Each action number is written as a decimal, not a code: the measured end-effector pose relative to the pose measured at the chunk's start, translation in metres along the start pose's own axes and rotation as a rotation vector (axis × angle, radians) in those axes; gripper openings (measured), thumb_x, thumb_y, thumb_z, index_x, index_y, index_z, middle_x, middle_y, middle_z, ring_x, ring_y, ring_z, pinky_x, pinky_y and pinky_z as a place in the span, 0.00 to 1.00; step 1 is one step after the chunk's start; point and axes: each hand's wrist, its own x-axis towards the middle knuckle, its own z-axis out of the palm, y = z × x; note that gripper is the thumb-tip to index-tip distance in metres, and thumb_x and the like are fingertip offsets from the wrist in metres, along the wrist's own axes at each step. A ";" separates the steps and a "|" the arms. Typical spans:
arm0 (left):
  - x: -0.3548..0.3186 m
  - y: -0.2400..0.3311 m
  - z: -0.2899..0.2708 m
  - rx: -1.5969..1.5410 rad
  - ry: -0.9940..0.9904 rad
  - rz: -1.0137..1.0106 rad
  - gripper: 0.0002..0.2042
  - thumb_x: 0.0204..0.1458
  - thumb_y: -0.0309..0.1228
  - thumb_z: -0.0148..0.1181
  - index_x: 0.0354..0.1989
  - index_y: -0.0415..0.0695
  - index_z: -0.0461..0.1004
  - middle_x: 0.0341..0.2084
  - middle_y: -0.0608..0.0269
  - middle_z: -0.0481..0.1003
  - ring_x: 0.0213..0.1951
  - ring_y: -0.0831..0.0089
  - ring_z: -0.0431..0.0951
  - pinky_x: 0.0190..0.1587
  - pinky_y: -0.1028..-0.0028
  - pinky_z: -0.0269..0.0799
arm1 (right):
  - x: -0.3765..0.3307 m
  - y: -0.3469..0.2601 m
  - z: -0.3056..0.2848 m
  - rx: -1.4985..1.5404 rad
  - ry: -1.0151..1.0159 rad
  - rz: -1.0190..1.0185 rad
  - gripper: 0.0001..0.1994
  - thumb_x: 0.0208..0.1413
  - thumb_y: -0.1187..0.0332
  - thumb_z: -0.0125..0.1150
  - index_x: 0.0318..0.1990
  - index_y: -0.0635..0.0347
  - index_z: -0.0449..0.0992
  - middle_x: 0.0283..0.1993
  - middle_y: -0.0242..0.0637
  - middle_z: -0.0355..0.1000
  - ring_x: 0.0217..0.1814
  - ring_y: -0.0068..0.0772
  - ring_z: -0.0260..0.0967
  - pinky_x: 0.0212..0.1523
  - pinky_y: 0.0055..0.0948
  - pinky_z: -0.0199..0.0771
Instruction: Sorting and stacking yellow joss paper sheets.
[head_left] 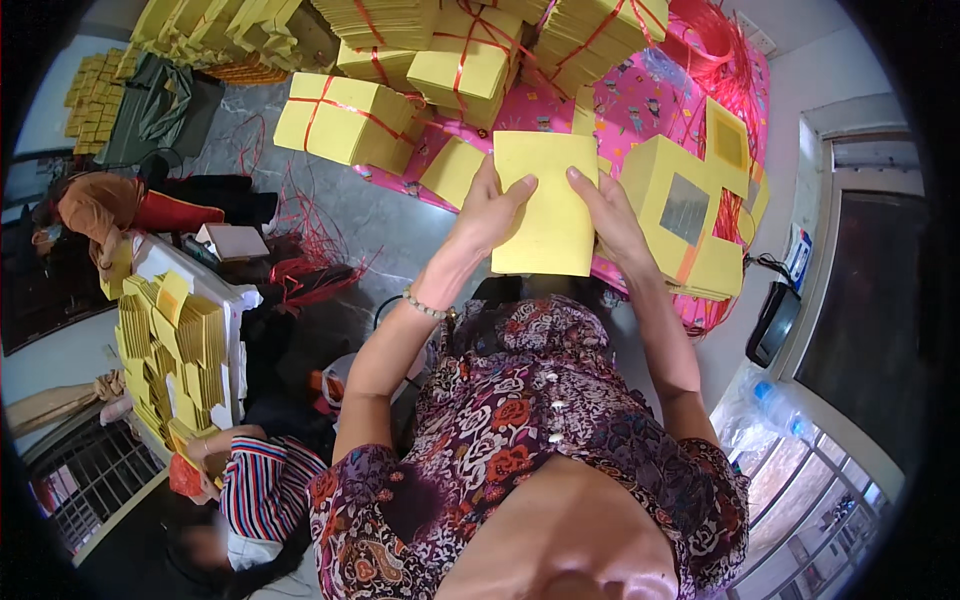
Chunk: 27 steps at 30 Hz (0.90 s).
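Observation:
A plain yellow rectangle of paper (543,205) is held upright in front of me; whether it is one sheet or a stack cannot be seen. My left hand (488,212) grips its left edge, thumb on the near face. On the opposite edge my right hand (612,215) holds it the same way. The fingers of both hands are mostly hidden behind the paper. Beyond it spreads a table with a pink patterned cover (640,100). Right of my right hand lie yellow paper stacks (645,185), with a grey rectangular piece (685,208) on top.
Yellow bundles tied with red string (350,118) crowd the table's far side. Loose red strands (715,50) hang at the back right. On the left, a person in a striped top (265,490) and another in brown (100,205) work at a white table (235,345) of yellow stacks.

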 end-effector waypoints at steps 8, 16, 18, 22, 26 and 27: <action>-0.015 0.009 -0.013 0.046 -0.059 0.169 0.21 0.55 0.18 0.49 0.58 0.34 0.54 0.52 0.52 0.66 0.54 0.70 0.67 0.56 0.72 0.63 | -0.032 0.010 0.014 -0.143 -0.024 -0.017 0.15 0.61 0.64 0.54 0.49 0.66 0.70 0.40 0.32 0.74 0.37 0.17 0.71 0.37 0.21 0.73; -0.029 0.016 -0.001 0.043 -0.139 0.068 0.22 0.55 0.18 0.49 0.59 0.36 0.55 0.53 0.56 0.66 0.54 0.72 0.67 0.56 0.72 0.62 | -0.018 0.002 0.000 0.024 0.127 -0.198 0.11 0.63 0.64 0.50 0.41 0.64 0.71 0.36 0.28 0.73 0.37 0.13 0.68 0.38 0.17 0.69; -0.025 0.012 -0.007 -0.025 -0.140 0.007 0.22 0.55 0.18 0.49 0.59 0.36 0.56 0.53 0.56 0.67 0.54 0.72 0.67 0.56 0.72 0.63 | -0.013 0.011 -0.008 -0.085 0.087 -0.234 0.11 0.63 0.64 0.50 0.40 0.64 0.71 0.34 0.27 0.72 0.36 0.12 0.67 0.36 0.16 0.68; -0.019 0.008 -0.009 -0.187 -0.085 -0.026 0.20 0.55 0.17 0.48 0.58 0.37 0.58 0.52 0.55 0.68 0.53 0.71 0.69 0.55 0.70 0.65 | -0.011 0.014 -0.008 -0.215 0.019 -0.198 0.12 0.63 0.64 0.50 0.44 0.66 0.72 0.35 0.31 0.75 0.37 0.14 0.70 0.39 0.18 0.70; -0.014 0.009 -0.011 -0.179 -0.040 -0.062 0.20 0.56 0.18 0.48 0.57 0.36 0.58 0.52 0.55 0.68 0.52 0.70 0.70 0.54 0.70 0.66 | -0.013 0.026 -0.010 -0.196 -0.043 -0.032 0.15 0.62 0.61 0.52 0.39 0.67 0.73 0.31 0.30 0.73 0.31 0.11 0.66 0.29 0.15 0.66; -0.013 0.003 -0.011 -0.200 -0.018 -0.052 0.19 0.56 0.18 0.49 0.57 0.36 0.58 0.51 0.55 0.69 0.52 0.70 0.70 0.54 0.70 0.67 | -0.010 0.030 -0.013 -0.226 -0.030 -0.032 0.15 0.62 0.61 0.53 0.40 0.68 0.74 0.30 0.30 0.73 0.30 0.13 0.67 0.30 0.16 0.66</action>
